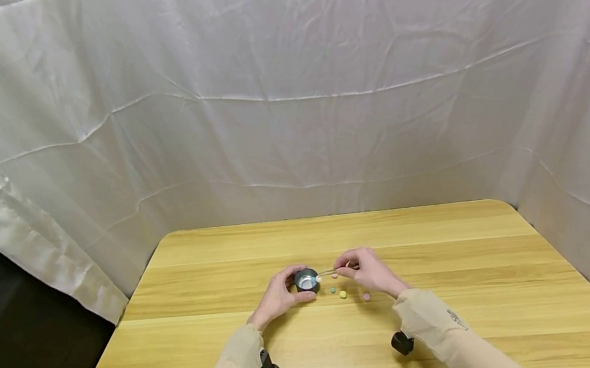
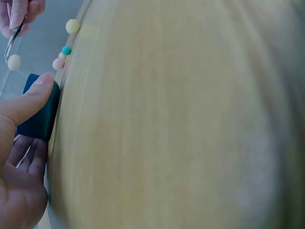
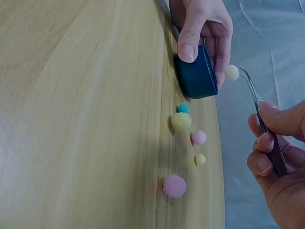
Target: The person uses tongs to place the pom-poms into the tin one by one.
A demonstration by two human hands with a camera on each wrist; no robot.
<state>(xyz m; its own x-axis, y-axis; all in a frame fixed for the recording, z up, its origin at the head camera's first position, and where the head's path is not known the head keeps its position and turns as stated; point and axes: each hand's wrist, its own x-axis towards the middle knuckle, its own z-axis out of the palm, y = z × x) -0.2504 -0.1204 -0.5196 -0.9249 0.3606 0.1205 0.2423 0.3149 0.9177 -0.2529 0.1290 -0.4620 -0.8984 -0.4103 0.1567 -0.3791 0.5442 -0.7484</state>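
My left hand (image 1: 277, 297) holds a small dark blue-green cup (image 3: 196, 74) on the table, its thumb on the near side and the other fingers behind. Inside the cup, the head view shows a shiny pale bottom and a light blue patch near the rim. Bent-tip tweezers (image 3: 271, 138) are gripped by my right hand (image 1: 368, 272). Their tips pinch a cream pom-pom (image 3: 231, 72), raised beside the cup's rim. To the cup's right lie a teal pom-pom (image 3: 183, 108), a larger yellow pom-pom (image 3: 181, 122), a small pink pom-pom (image 3: 199, 137), a tiny yellow pom-pom (image 3: 200, 159) and a mauve pom-pom (image 3: 174, 186).
The wooden table (image 1: 206, 268) spreads around both hands. A pale curtain (image 1: 289, 135) hangs behind it and along the sides. At the far left is a dark surface (image 1: 16, 341). Black wrist cameras sit under both sleeves, one being the right camera (image 1: 402, 342).
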